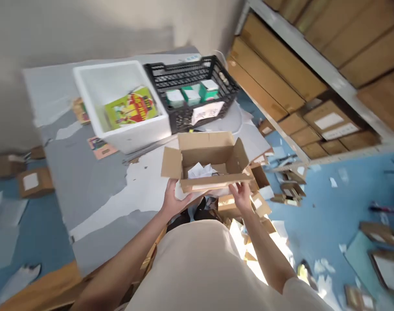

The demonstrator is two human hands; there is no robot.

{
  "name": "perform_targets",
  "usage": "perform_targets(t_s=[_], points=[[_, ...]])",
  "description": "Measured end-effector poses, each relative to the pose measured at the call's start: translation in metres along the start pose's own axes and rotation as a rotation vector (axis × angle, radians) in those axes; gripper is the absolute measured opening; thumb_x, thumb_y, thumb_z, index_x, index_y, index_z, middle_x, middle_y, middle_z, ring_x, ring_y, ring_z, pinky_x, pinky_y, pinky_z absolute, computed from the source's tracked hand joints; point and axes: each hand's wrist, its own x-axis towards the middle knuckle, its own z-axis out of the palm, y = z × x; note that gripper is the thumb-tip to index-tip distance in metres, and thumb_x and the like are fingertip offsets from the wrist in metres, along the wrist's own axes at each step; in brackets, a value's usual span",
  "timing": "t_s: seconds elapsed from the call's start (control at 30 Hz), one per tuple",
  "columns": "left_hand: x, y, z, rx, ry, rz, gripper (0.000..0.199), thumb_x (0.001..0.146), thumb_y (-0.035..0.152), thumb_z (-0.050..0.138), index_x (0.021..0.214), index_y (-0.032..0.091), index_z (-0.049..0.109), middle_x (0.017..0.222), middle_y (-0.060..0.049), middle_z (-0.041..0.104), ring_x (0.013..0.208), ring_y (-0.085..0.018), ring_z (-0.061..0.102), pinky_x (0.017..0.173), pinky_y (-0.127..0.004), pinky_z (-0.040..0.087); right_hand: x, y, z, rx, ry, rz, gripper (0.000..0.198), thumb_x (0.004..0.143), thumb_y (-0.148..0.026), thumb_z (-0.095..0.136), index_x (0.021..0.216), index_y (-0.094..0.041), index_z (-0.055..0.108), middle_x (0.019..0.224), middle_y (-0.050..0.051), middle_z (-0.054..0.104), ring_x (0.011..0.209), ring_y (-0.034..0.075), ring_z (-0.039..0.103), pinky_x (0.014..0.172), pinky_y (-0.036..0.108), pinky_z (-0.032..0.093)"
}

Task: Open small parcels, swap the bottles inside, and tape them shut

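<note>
Between my two hands is a cardboard box (208,154) with its flaps folded out, at the near edge of the table. Crumpled white paper (200,170) lies inside it, beside something small and dark that I cannot make out. My left hand (174,199) grips the box's near left corner, the thumb pointing along its front. At the near right corner my right hand (240,195) holds the box from below and in front. Some fingertips of both hands are hidden by the box.
Behind the box stand a white foam bin (135,138) with bright packets (132,108) and a black crate (180,123) holding green-and-white boxes (192,96). Shelving (333,77) with cartons rises at the right. Cartons and paper scraps litter the blue floor (329,216).
</note>
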Motion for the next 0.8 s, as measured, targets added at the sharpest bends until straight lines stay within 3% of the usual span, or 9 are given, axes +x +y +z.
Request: perform_targets(t_s=[0.13,0.2,0.27,0.4,0.53,0.67,0.8], points=[[0.013,0.063,0.069,-0.155,-0.413,0.255,0.095,0.06,0.037,0.077,0.139,0.022,0.028,0.136,-0.014,0.04,0.126,-0.028,0.041,0.1,-0.04,0.042,-0.057,0.011,-0.1,0.055,0.352,0.091,0.069,0.082,-0.052,0.047,0.139,-0.026,0.017,0.119,0.016,0.056,0.107,0.028,0.059,0.089,0.049,0.048],[0.011,0.086,0.116,-0.246,-0.545,0.268,0.102,0.059,0.036,0.078,0.143,0.023,0.021,0.142,-0.014,0.035,0.128,-0.027,0.04,0.098,-0.038,0.045,-0.089,0.017,-0.137,0.052,0.441,0.124,0.076,0.083,-0.051,0.048,0.142,-0.028,0.006,0.13,0.017,0.05,0.117,0.029,0.054,0.091,0.05,0.048],[0.005,0.103,0.163,-0.274,-0.615,0.225,0.097,0.059,0.036,0.078,0.14,0.023,0.027,0.141,-0.014,0.039,0.125,-0.027,0.044,0.096,-0.037,0.046,-0.116,0.024,-0.16,-0.033,0.456,0.141,0.086,0.079,-0.049,0.056,0.143,-0.028,0.002,0.141,0.018,0.039,0.126,0.03,0.045,0.094,0.051,0.046],[-0.008,0.119,0.239,-0.237,-0.769,0.109,0.072,0.064,0.036,0.075,0.128,0.02,0.045,0.122,-0.011,0.058,0.112,-0.025,0.056,0.092,-0.039,0.048,-0.143,0.044,-0.181,-0.424,0.472,0.206,0.086,0.071,-0.043,0.068,0.141,-0.023,0.022,0.149,0.018,0.024,0.138,0.035,0.024,0.103,0.057,0.035],[-0.013,0.119,0.277,-0.134,-0.916,0.043,0.072,0.055,0.032,0.081,0.119,0.019,0.051,0.108,-0.01,0.066,0.102,-0.026,0.062,0.087,-0.042,0.051,-0.148,0.065,-0.195,-0.647,0.513,0.324,0.078,0.071,-0.033,0.068,0.139,-0.024,0.029,0.153,0.017,0.007,0.133,0.037,0.03,0.097,0.057,0.04],[-0.015,0.114,0.299,-0.096,-0.894,0.009,0.068,0.055,0.032,0.081,0.116,0.019,0.053,0.106,-0.01,0.066,0.099,-0.026,0.063,0.086,-0.043,0.052,-0.156,0.079,-0.214,-0.711,0.42,0.313,0.064,0.073,-0.024,0.061,0.134,-0.023,0.041,0.143,0.015,0.034,0.125,0.033,0.042,0.094,0.048,0.045],[-0.025,0.113,0.324,-0.054,-0.82,-0.103,0.045,0.063,0.036,0.074,0.103,0.019,0.06,0.1,-0.008,0.068,0.099,-0.025,0.063,0.084,-0.04,0.052,-0.161,0.084,-0.228,-0.676,0.369,0.42,0.046,0.081,-0.023,0.049,0.127,-0.022,0.052,0.128,0.012,0.055,0.114,0.028,0.053,0.086,0.04,0.049]])
